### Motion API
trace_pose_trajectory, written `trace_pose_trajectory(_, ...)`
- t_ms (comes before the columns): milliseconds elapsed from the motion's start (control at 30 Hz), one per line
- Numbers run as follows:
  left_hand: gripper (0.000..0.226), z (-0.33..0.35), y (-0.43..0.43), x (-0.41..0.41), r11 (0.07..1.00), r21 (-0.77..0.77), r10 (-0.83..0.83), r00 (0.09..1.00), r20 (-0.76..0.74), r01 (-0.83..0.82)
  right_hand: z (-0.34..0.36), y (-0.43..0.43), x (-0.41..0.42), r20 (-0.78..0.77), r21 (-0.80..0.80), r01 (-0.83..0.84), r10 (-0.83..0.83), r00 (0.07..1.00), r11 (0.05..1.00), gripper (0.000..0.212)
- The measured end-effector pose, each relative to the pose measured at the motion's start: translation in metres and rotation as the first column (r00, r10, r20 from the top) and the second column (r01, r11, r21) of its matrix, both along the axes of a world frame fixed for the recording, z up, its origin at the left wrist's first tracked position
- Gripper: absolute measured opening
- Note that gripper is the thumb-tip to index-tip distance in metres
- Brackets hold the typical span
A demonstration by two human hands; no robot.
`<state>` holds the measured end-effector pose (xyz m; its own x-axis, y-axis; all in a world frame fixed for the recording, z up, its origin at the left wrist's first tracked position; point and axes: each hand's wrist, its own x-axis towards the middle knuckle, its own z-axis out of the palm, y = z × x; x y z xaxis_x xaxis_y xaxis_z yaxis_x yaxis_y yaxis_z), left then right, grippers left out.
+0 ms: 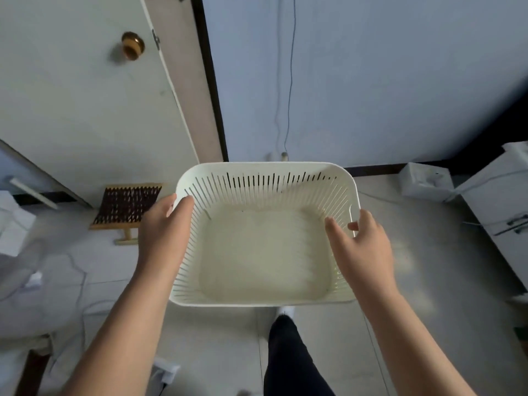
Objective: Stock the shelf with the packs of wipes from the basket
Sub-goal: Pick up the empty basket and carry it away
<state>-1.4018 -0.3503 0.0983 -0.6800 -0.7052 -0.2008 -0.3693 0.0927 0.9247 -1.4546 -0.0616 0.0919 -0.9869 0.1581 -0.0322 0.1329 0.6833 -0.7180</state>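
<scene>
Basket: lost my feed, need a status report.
Left hand and right hand grip basket by its sides. Basket empty, no wipes in view. Shelf not in view.

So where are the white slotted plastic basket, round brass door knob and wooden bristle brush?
White slotted plastic basket [265, 166], head view, far rim.
Round brass door knob [133, 45], head view, front face.
Wooden bristle brush [127, 204], head view, bristles.

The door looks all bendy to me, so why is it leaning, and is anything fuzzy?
Head view: the wide lens bends and tilts the door and the wall; the basket is sharp; the doorknob looks a bit smeared; the light is soft, with no glare.
</scene>
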Motion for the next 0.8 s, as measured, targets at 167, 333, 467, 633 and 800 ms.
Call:
trace_pose_trajectory(167,0.064,-0.056,-0.036,-0.131,0.997,-0.036,0.078,0.995,0.064,-0.075,-0.056,-0.05,-0.142,0.047,-0.004,-0.091,0.091,0.995,0.996,0.054)
trace_pose_trajectory(333,0.043,-0.127,-0.089,-0.255,0.99,-0.076,0.129,0.981,0.147,-0.119,-0.129,-0.105,-0.273,0.137,-0.006,-0.13,0.13,0.982,0.991,0.058)
trace_pose_trajectory(467,0.05,-0.209,-0.127,-0.334,0.994,-0.05,0.108,0.97,0.218,-0.1,-0.21,-0.142,-0.355,0.205,-0.056,-0.127,0.136,0.969,0.99,0.052)
trace_pose_trajectory(633,0.048,-0.363,-0.166,-0.404,0.999,-0.016,0.055,0.96,0.275,-0.052,-0.357,-0.18,-0.434,0.28,-0.099,-0.105,0.128,0.951,0.99,0.051)
trace_pose_trajectory(800,0.039,-0.509,-0.198,-0.469,0.994,0.067,0.064,0.965,0.253,-0.083,-0.501,-0.212,-0.505,0.299,-0.121,-0.071,0.105,0.948,0.99,0.064)
